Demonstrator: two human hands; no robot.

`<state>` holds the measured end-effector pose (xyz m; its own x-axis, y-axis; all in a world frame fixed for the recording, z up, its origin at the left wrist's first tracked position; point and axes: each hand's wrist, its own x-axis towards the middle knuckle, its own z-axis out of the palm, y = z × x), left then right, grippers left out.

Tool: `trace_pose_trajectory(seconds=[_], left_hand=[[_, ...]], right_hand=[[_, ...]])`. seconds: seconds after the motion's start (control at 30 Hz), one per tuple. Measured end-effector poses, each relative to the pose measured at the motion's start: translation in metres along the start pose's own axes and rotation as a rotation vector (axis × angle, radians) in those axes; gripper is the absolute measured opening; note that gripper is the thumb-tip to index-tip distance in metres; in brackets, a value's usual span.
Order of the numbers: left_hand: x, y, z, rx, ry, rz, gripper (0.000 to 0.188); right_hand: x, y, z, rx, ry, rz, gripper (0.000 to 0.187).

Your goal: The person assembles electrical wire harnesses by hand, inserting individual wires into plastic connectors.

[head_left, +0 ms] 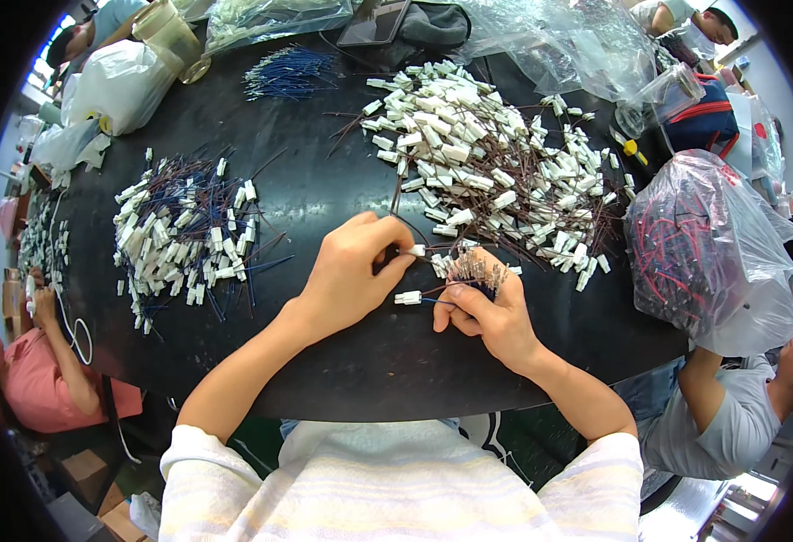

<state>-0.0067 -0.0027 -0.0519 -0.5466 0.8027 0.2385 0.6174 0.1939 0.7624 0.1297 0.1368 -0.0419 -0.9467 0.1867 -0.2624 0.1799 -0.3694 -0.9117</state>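
My left hand [351, 266] pinches a small white connector housing [417, 250] between thumb and forefinger, close to my other hand. In my right hand [491, 312] is a bunch of thin wires with metal terminals [476, 269] fanned out at the top. A white connector [408, 297] on a blue wire sticks out leftward from below that hand. Just beyond both hands spreads a big pile of white connectors on brown wires [455, 149]. To the left lies a smaller heap of white connectors with blue and brown wires [184, 235].
Loose blue wires [290, 72] lie at the far side of the black table [324, 379]. A phone [375, 22] and plastic bags are behind. Right of the pile are a yellow-handled cutter [629, 146] and a bag of red and dark wires [685, 244]. People sit on both sides.
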Motion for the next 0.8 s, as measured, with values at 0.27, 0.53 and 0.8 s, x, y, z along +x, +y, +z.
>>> trace_pose_trajectory(seconds=[0.27, 0.53, 0.8], left_hand=[[-0.022, 0.008, -0.011, -0.733, -0.087, -0.37, 0.013], [-0.025, 0.006, -0.014, -0.677, -0.064, -0.309, 0.013], [-0.024, 0.008, -0.006, -0.313, 0.008, 0.046, 0.015]], right_hand=[[0.003, -0.001, 0.008, -0.206, 0.132, -0.043, 0.005], [0.005, 0.008, 0.006, -0.376, 0.143, -0.123, 0.005], [0.003, 0.006, 0.007, -0.317, 0.139, -0.104, 0.006]])
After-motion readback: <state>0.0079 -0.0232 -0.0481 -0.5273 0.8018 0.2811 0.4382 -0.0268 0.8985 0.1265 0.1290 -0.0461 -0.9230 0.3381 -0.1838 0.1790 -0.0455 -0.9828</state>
